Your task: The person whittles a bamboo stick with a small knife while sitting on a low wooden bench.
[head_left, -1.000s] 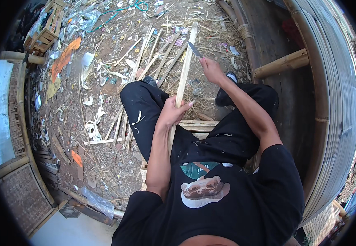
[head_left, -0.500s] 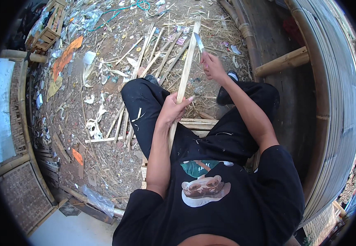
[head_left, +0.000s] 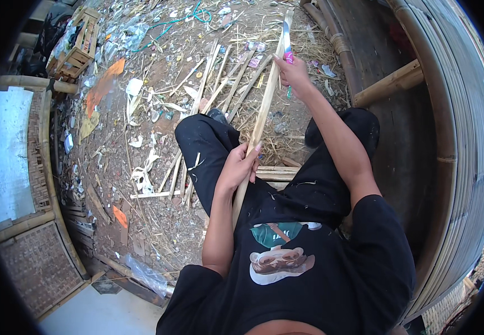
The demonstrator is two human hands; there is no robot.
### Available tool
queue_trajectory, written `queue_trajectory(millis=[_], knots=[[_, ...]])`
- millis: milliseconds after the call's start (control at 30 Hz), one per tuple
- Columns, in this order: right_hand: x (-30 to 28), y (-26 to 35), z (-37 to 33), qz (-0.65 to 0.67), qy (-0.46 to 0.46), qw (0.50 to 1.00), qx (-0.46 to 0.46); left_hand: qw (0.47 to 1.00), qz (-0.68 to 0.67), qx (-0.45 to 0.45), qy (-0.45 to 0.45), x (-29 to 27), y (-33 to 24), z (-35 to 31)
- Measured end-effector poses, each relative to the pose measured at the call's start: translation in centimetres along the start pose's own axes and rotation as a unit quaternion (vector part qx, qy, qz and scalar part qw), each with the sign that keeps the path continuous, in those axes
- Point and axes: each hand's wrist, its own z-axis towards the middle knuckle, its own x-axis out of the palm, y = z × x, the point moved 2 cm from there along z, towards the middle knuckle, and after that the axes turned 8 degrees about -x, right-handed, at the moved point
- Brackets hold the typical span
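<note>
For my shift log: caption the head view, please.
Left hand grips a pale strip; right hand holds a knife near the strip's far end.

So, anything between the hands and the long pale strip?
Nothing visible beyond the pink-handled knife in the right hand, its blade overlapping the far part of the strip in view; the left hand grips the strip directly.

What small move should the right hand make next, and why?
The right hand should probably slide the pink-handled metal knife lightly toward the far tip of the long, flat, pale wooden strip: the blade overlaps that end, and the left hand grips the strip nearer the body.
</note>
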Motion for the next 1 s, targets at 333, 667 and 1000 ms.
queue_trajectory(millis=[333, 667, 1000], knots=[[-3.1, -2.0, -1.4, -0.368, 0.099, 0.913, -0.146, 0.995, -0.093, -0.008, 0.037, -0.7, 0.8, 0.8], [-0.5, -3.3, -4.8, -0.46, 0.13, 0.861, -0.174, 0.994, -0.11, -0.002, 0.028, -1.2, 1.1, 1.1], [0.8, -4.9, -8.5, -0.417, 0.179, 0.87, -0.193, 0.997, -0.062, 0.04, -0.014, -1.5, 0.8, 1.2]])
